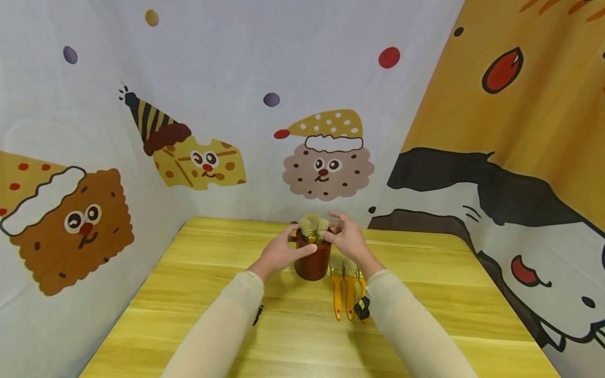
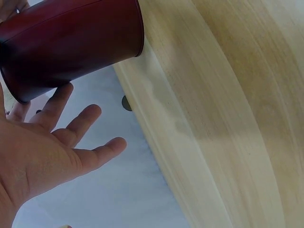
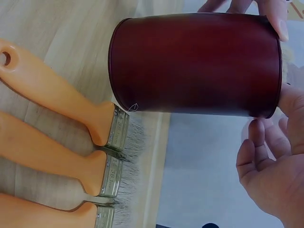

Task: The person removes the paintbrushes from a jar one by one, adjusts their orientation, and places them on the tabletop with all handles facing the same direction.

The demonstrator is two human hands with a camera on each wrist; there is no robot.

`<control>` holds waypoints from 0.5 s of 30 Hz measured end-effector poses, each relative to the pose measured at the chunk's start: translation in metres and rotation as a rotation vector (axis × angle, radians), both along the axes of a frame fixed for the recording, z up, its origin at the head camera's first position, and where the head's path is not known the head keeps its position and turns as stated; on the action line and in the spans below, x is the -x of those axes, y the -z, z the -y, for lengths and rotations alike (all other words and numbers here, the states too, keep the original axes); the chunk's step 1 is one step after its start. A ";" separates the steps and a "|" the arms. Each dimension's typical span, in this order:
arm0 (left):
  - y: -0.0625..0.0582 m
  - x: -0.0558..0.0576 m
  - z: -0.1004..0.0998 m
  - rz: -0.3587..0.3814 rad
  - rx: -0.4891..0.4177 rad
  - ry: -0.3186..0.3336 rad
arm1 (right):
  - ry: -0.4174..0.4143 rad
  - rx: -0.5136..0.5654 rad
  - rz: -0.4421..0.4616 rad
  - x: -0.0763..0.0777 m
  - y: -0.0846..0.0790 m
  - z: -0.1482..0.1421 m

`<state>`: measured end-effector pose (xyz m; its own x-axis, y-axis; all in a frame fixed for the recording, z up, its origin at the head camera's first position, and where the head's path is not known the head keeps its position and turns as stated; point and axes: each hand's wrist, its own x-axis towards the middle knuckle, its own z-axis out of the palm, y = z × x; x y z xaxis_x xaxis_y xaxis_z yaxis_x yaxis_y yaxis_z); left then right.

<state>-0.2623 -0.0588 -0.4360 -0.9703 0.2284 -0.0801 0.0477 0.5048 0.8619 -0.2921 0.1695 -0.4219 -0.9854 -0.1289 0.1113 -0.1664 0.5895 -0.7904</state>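
1. Upright on the surface (image 1: 288, 328), close to its far edge, long axis vertical and mouth up: the cup (image 1: 312, 266).
2. Inside the cup: at least two brushes (image 1: 310, 223), stood bristles up, metal bands at about rim height, handles mostly hidden within.
3. On the cup's left: left grip (image 1: 282, 251), thumb stretched across the near rim, fingers reaching round the far left side. Spread rather than clenched, with ring and little fingers well clear of the wall in the left wrist view.
4. On the cup's right: right grip (image 1: 348, 240), raised at the rim, thumb and forefinger beside the rightmost bristles, other fingers loosely bent and clear of the wall. Cannot tell whether actually pinching a brush or only touching.
5. Judged to count most here: brush axis against cup axis, both close to vertical and both between the two grips. Free travel probably only up and down, with the right grip nearer to the rightmost bristles and the left better placed for steadying.
6. Lying to the right of the cup and toward the near side: three loose brushes (image 1: 350, 293), roughly parallel, bristles just beside the cup's foot, handles pointing back. Outermost one partly covered by the right sleeve (image 1: 411, 325); right grip clearly nearer.
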 end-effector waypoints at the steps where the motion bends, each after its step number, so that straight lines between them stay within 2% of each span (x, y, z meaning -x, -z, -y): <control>1: 0.000 0.000 0.000 0.001 0.000 -0.001 | 0.001 -0.002 -0.006 0.000 0.000 0.000; 15: 0.005 0.001 0.002 -0.004 -0.023 0.010 | 0.018 -0.012 -0.063 -0.002 -0.002 0.008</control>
<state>-0.2636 -0.0613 -0.4411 -0.9684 0.2394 -0.0705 0.0563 0.4845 0.8730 -0.2902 0.1610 -0.4198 -0.9786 -0.1128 0.1719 -0.2050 0.6018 -0.7718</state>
